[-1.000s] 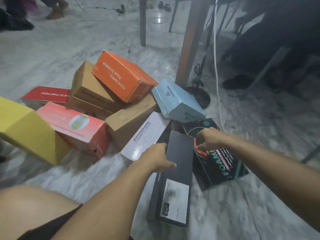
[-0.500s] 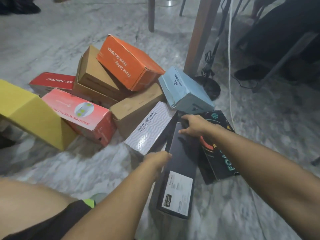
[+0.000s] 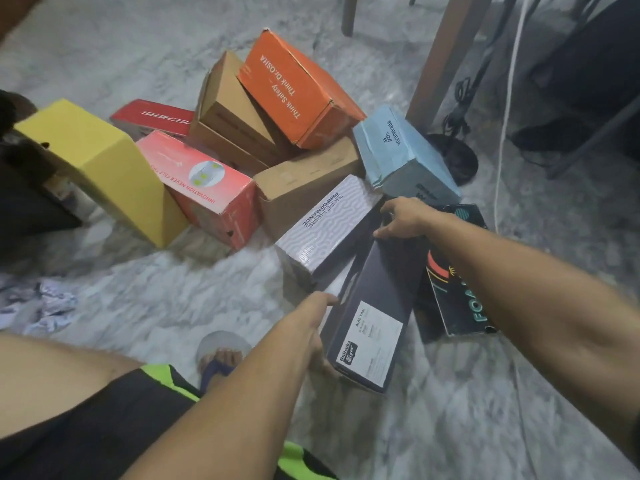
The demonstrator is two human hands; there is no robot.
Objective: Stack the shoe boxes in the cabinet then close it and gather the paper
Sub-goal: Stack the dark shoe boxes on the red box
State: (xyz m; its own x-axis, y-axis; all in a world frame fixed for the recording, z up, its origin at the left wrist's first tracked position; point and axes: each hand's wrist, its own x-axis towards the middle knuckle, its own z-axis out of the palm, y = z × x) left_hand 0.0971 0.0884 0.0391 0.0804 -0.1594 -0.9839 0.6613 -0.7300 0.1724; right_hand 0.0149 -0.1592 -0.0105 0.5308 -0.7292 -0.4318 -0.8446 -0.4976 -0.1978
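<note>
boxes [image 3: 277, 140] piled on floor [image 3: 145, 306] — table leg [image 3: 446, 53] behind

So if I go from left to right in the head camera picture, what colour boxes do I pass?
yellow box → pink-red box → orange box → light blue box → black box with green letters

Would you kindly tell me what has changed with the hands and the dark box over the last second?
The left hand slid down to the label end of the dark box and grips it; the right hand moved to its far end. The box now tilts up. The other boxes stayed put.
</note>
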